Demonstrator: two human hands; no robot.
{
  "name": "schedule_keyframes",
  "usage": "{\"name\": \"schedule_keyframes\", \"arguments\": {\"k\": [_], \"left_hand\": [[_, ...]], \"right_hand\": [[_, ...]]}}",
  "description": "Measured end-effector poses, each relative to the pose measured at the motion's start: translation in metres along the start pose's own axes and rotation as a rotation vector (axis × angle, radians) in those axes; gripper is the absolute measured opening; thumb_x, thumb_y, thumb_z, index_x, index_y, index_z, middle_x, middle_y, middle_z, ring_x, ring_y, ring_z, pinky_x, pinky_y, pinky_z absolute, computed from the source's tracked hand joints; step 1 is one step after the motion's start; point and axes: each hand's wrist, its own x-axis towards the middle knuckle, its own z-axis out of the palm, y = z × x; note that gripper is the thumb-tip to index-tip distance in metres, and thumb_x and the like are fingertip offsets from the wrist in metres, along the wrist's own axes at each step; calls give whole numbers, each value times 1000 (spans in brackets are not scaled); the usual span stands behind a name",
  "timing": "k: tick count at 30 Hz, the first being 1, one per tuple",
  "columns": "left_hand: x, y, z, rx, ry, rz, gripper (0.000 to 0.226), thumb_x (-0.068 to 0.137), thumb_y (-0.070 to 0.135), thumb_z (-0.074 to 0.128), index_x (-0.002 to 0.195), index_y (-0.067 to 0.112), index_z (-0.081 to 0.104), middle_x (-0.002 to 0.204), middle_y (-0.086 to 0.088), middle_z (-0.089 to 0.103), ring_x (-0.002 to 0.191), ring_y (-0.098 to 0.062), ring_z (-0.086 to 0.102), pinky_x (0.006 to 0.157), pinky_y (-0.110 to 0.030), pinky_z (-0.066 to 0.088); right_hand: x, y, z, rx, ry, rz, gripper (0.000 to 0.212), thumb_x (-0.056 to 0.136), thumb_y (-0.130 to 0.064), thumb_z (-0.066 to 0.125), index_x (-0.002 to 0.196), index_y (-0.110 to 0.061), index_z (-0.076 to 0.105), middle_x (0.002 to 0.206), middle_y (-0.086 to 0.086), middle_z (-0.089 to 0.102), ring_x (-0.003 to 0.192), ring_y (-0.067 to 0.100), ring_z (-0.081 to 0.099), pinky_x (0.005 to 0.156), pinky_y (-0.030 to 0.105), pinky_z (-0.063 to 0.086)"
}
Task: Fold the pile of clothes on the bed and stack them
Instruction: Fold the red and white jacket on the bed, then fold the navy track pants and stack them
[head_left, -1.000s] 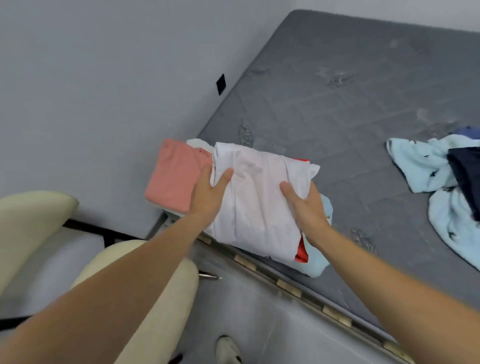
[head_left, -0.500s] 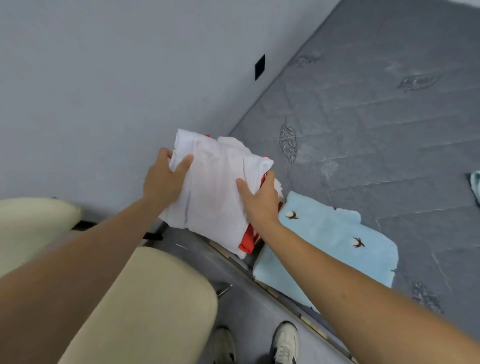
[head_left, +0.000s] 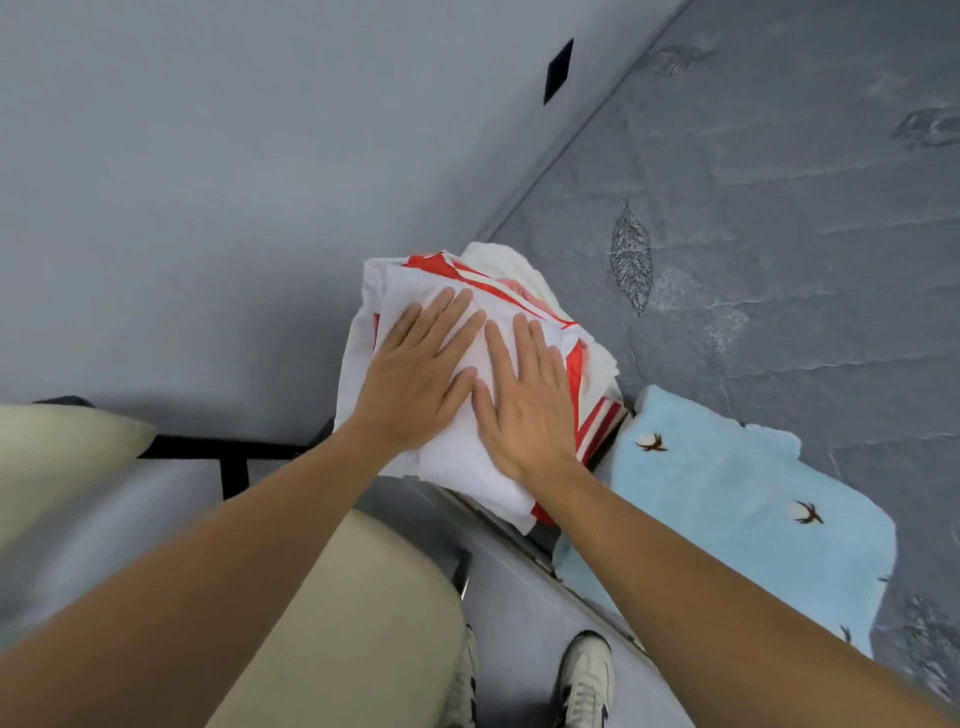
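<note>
Both hands lie flat with straight fingers, the left hand (head_left: 415, 376) and right hand (head_left: 522, 397) pressing the white shirt (head_left: 467, 457) on the stack at the bed (head_left: 779, 260) corner, beside a blue towel (head_left: 727, 493).

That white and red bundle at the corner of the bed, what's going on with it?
A person is folding laundry. Both the left hand and right hand press flat on a folded white and red garment atop a stack at the corner of the grey mattress. A folded light blue cloth lies beside it.
</note>
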Motion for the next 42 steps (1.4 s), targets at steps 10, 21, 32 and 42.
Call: {"name": "schedule_keyframes", "arguments": {"k": [10, 21, 32, 42], "left_hand": [[-5, -30, 50, -29, 19, 11, 71, 108, 54, 33, 167, 17, 19, 176, -5, 8, 162, -27, 5, 129, -58, 11], [22, 38, -45, -30, 6, 74, 63, 109, 46, 29, 165, 16, 28, 174, -6, 16, 162, -25, 11, 130, -54, 12], [116, 290, -51, -79, -42, 295, 67, 106, 48, 33, 166, 18, 26, 173, -5, 23, 160, -26, 19, 128, -51, 20], [154, 594, -19, -190, -167, 348, 69, 107, 52, 27, 166, 18, 21, 174, -3, 19, 161, -23, 16, 130, -48, 17]], "right_hand": [[20, 11, 46, -92, 41, 7, 72, 107, -58, 21, 168, -21, 9, 175, 13, 2, 161, 31, -5, 129, 51, 7], [-25, 39, -69, -58, 100, 71, 69, 108, -53, 21, 167, -18, 12, 175, 7, 6, 162, 24, -2, 131, 47, 5], [-179, 238, -178, -87, 195, 307, 69, 107, -49, 29, 167, -18, 15, 175, 6, 8, 162, 21, 1, 129, 47, 9], [-386, 464, -269, -203, 206, 537, 70, 107, -47, 30, 167, -16, 13, 175, 5, 6, 162, 21, 1, 130, 48, 10]]}}
